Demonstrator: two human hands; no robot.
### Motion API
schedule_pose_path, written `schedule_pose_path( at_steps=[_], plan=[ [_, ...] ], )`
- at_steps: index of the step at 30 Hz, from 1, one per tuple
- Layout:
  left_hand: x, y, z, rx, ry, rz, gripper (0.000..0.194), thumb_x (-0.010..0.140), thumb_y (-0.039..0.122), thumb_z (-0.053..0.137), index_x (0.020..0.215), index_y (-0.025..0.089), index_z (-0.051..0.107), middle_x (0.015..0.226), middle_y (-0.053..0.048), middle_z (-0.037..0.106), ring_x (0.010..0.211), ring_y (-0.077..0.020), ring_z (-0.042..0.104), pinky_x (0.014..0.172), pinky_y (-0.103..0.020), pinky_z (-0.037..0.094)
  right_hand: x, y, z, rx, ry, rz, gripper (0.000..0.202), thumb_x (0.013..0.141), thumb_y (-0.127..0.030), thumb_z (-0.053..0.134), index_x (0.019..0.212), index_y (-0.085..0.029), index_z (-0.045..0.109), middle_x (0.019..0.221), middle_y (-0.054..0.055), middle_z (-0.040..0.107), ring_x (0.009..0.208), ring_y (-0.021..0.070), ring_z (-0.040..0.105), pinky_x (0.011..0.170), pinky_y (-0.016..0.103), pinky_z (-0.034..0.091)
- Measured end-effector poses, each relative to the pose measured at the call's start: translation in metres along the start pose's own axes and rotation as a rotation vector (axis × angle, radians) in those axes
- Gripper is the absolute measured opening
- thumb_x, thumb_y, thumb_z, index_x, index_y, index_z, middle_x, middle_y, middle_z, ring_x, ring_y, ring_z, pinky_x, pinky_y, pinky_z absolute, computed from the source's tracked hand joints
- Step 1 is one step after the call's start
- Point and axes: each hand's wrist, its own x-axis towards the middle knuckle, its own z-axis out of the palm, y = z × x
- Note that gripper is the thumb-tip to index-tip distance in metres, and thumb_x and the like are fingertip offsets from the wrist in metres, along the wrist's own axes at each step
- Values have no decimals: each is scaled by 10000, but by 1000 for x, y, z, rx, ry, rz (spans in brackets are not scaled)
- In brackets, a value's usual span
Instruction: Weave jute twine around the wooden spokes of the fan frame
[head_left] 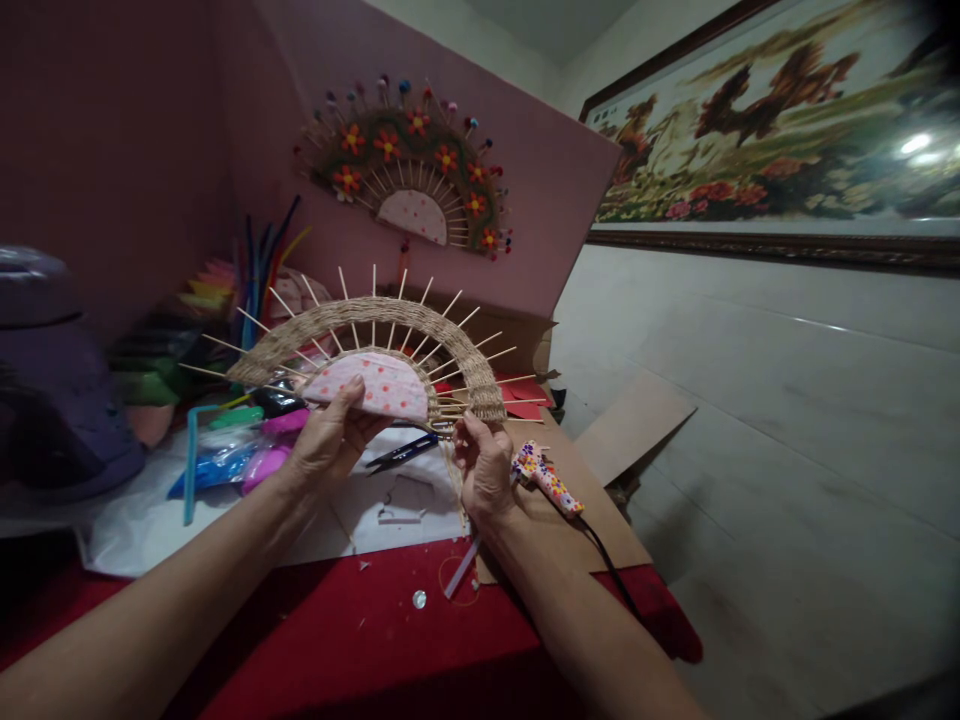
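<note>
A half-round woven fan (375, 312) is held up above the table, its thin sticks radiating past a band of tan twine. At its base sits a half-disc covered in pink dotted cloth (390, 385). My left hand (341, 430) grips this half-disc, thumb on the front and fingers behind. My right hand (484, 460) is closed at the lower right end of the twine band, pinching it; some strands hang below. Dark thread snips (405, 452) lie on the white sheet beneath, between my hands. A flower-patterned glue gun (547, 480) rests right of my right hand.
A finished fan with orange flowers (405, 170) hangs on the pink board behind. Coloured clay packets (262, 455) and a blue straw (190, 465) lie left, near a purple flask (64, 390). Brown cardboard (592, 530) covers the right side of the red-clothed table (330, 640).
</note>
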Motion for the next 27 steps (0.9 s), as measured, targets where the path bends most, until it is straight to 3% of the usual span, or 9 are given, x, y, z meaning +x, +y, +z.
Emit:
schedule_pose_path(
  at_steps=[14, 21, 27],
  plan=[
    [-2, 1, 3, -35, 45, -41, 92, 807, 105, 549, 879, 120, 606, 743, -74, 703, 656, -156, 676, 695, -308, 575, 0, 0, 1, 40, 56, 24, 200, 600, -279, 661, 700, -156, 540, 550, -47, 541, 415, 48, 409, 342, 156, 228],
    [4, 0, -4, -34, 16, -19, 141, 818, 117, 538, 937, 132, 613, 786, -76, 711, 696, -161, 679, 709, -322, 572, 1, 2, -2, 39, -43, 21, 201, 639, -321, 613, 733, -157, 546, 627, -24, 556, 473, 62, 431, 361, 170, 246],
    [4, 5, -3, -52, 32, -17, 116, 828, 107, 518, 877, 142, 617, 752, -57, 712, 668, -149, 677, 706, -317, 575, 1, 4, -4, 48, -40, -90, 191, 712, -346, 542, 804, -179, 527, 665, -29, 537, 504, 72, 447, 365, 168, 249]
  ],
)
